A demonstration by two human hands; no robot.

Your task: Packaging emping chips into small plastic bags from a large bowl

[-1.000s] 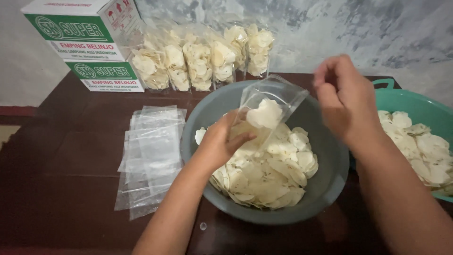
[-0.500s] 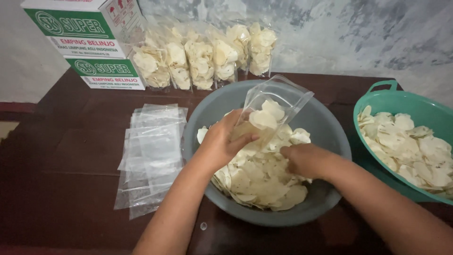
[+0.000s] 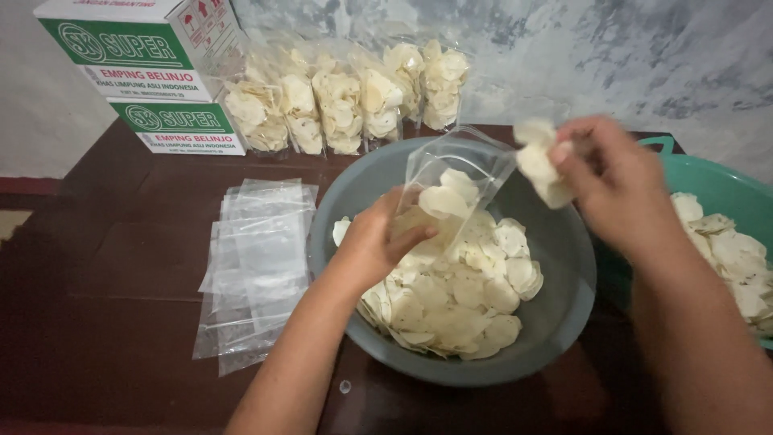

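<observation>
The left hand (image 3: 378, 242) pinches an open bag (image 3: 455, 189) over the grey basin (image 3: 564, 298); it is only partly filled. The right hand (image 3: 612, 181) grips some chips (image 3: 538, 165) at the bag's mouth. Behind the basin stand several full bags (image 3: 338, 101); left of it lie many empty bags (image 3: 258, 266).
</observation>
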